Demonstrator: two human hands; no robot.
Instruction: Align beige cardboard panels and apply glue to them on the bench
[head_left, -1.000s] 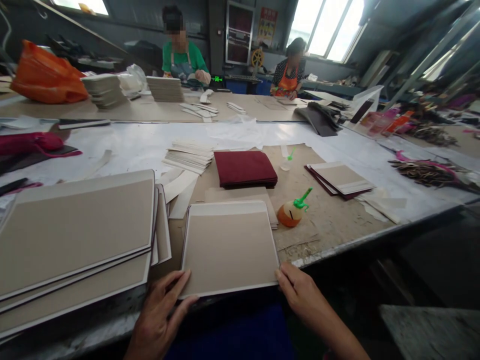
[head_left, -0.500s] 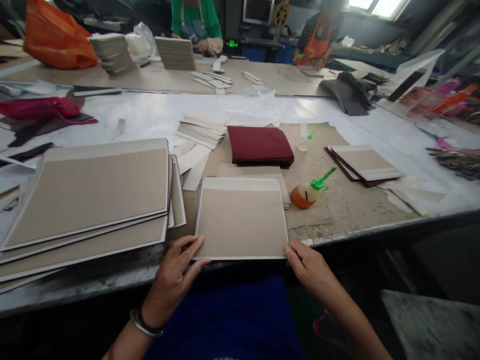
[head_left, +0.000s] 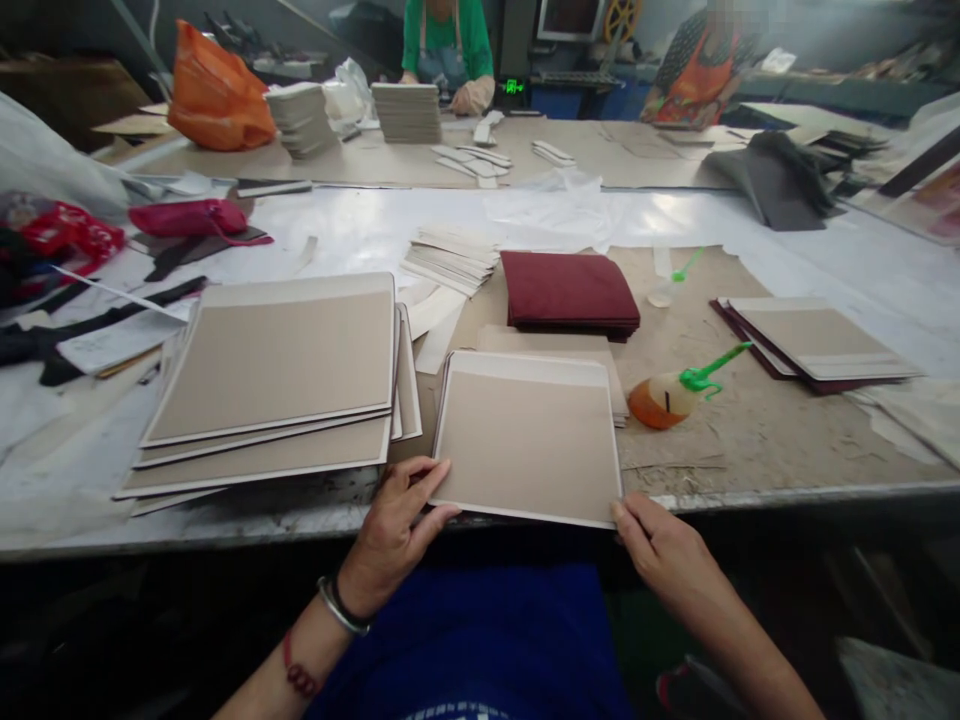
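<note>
A beige board panel (head_left: 527, 435) with a pale border lies at the table's front edge, its lower side reaching over the rim. My left hand (head_left: 401, 525) pinches its lower left corner between thumb and fingers. At the lower right corner, my right hand (head_left: 652, 535) grips with the thumb on top and the other fingers mostly hidden. Just behind the panel are some beige sheets (head_left: 559, 345) and a folded maroon stack (head_left: 570, 290). To the left, close to my left hand, rests a pile of larger beige panels (head_left: 292, 350).
Right of the panel stands a squat bottle (head_left: 660, 402) with orange liquid and a green spout. Farther right lie maroon-edged panels (head_left: 821, 335). Pale strips (head_left: 450, 258) are heaped behind. Two people work across the table, near board stacks (head_left: 407, 112) and an orange bag (head_left: 217, 90).
The whole view has swung left, so things appear farther right. Both hands keep hold of the panel, whose right side now sits slightly lower in view.
</note>
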